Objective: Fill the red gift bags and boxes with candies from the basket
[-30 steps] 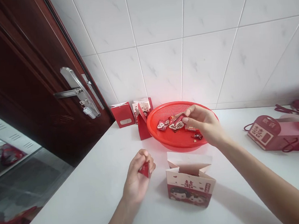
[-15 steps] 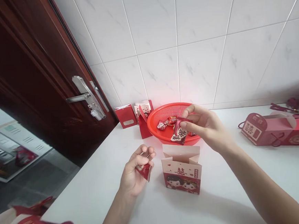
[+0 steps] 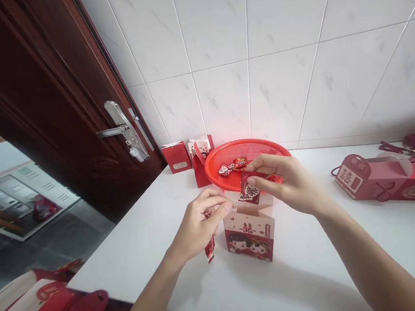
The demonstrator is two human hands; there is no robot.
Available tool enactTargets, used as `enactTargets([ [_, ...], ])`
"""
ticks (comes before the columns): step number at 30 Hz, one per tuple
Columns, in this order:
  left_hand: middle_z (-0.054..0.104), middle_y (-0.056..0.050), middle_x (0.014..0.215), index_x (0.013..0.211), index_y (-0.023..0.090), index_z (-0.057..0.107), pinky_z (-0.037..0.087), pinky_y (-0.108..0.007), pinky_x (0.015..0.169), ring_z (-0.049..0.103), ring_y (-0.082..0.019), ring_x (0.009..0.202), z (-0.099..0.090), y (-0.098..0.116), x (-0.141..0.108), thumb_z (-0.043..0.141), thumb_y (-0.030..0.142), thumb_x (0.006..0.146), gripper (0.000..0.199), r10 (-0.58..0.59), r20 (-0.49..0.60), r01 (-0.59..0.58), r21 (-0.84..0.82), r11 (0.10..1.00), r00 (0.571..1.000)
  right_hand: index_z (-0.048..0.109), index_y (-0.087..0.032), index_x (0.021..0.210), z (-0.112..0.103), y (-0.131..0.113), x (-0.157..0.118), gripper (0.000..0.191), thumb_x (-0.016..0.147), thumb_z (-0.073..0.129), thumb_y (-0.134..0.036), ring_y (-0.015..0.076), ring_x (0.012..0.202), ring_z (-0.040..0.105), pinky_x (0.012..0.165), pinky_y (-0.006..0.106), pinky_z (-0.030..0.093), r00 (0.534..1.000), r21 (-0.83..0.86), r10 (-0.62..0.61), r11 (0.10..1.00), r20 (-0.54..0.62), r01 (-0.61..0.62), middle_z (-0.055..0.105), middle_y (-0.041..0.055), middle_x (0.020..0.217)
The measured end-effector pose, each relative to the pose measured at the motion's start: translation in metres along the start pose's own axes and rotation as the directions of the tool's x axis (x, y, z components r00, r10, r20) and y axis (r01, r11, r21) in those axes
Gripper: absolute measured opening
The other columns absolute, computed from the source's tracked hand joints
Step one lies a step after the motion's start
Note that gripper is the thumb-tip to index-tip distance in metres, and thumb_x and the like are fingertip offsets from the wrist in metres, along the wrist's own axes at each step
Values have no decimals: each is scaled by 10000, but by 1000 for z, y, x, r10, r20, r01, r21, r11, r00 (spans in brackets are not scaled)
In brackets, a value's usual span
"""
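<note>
- Left hand [image 3: 200, 220] had shifted in beside the mouth of the box [image 3: 250, 233] since the earlier frame, knuckles now up.
- Head view: it curled around a red wrapper [image 3: 210, 249], end dangling below; couldn't tell if it touched the box.
- Right hand [image 3: 284, 180] pinched a printed packet [image 3: 249, 190] above the box's rear flap; basket [image 3: 228, 151] lay just beyond its fingertips.
- My read: firm pinch, knuckles clear of flaps worked best.

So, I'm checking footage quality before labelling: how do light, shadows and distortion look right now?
Head view: pale, bright tiled wall, with a faint pink cast above the red basket; head view: a soft shadow on the white table, toward the lower right of the paper box; head view: the dark door leans, perhaps from wide-angle distortion.
</note>
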State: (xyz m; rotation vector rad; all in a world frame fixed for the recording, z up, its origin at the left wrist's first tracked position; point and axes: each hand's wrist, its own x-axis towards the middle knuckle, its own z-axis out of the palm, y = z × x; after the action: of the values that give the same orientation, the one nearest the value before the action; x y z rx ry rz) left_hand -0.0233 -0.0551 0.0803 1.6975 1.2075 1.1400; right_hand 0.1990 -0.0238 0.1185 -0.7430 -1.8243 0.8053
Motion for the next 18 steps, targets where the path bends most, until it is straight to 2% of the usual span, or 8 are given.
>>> enactTargets([
  [1, 678, -110, 1009, 747, 187, 813, 383, -257, 405, 489, -89, 452, 1, 2, 0, 688, 373, 883, 262, 28, 25, -29, 47, 998, 999, 692, -203, 875, 0, 0, -1, 39, 891, 673, -233, 169, 762, 690, 698, 297, 577, 1000, -22, -11, 1000, 18, 11, 728, 22, 850],
  [3, 664, -113, 1007, 674, 186, 785, 389, -261, 433, 508, -112, 511, 2, 4, 2, 661, 374, 913, 328, 54, 66, -61, 102, 993, 996, 675, -206, 865, 1, -1, -2, 61, 907, 635, -224, 166, 739, 659, 664, 289, 547, 997, -75, -20, 997, 70, 25, 705, 17, 811],
  [7, 588, -60, 785, 611, 196, 724, 374, -271, 473, 497, -144, 541, 4, 4, 5, 638, 369, 923, 367, 40, 77, -51, 138, 989, 996, 644, -209, 859, 3, 0, -6, 102, 929, 571, -205, 172, 737, 631, 619, 282, 483, 988, -189, -9, 981, 154, 38, 691, 21, 805],
  [10, 538, -31, 692, 576, 192, 678, 330, -275, 484, 447, -139, 520, 4, 2, 6, 625, 354, 921, 384, -4, 114, -15, 172, 985, 993, 609, -215, 837, 4, 0, -8, 121, 933, 544, -182, 165, 704, 621, 591, 275, 450, 984, -262, 10, 964, 178, 38, 686, 15, 785],
  [14, 519, 10, 642, 772, 191, 754, 337, -255, 541, 444, -136, 575, 2, 7, -1, 600, 311, 930, 251, -126, 257, 60, 249, 967, 958, 594, -207, 838, 3, -4, -9, 138, 940, 518, -153, 152, 653, 612, 557, 260, 417, 972, -340, 39, 940, 231, 43, 682, 9, 752],
  [16, 500, 35, 638, 918, 195, 772, 366, -240, 562, 447, -128, 590, 2, 11, -11, 648, 290, 886, 160, -181, 269, 104, 276, 955, 946, 600, -196, 845, 1, -9, -12, 144, 942, 516, -130, 144, 651, 612, 555, 252, 412, 963, -369, 45, 928, 266, 58, 684, 8, 756],
  [18, 516, 47, 679, 1026, 205, 758, 398, -231, 560, 450, -114, 574, 4, 13, -24, 698, 292, 833, 220, -206, 250, 127, 299, 946, 946, 604, -189, 842, -2, -15, -16, 154, 940, 524, -102, 131, 655, 612, 557, 242, 412, 953, -380, 39, 921, 300, 82, 684, -1, 757],
])
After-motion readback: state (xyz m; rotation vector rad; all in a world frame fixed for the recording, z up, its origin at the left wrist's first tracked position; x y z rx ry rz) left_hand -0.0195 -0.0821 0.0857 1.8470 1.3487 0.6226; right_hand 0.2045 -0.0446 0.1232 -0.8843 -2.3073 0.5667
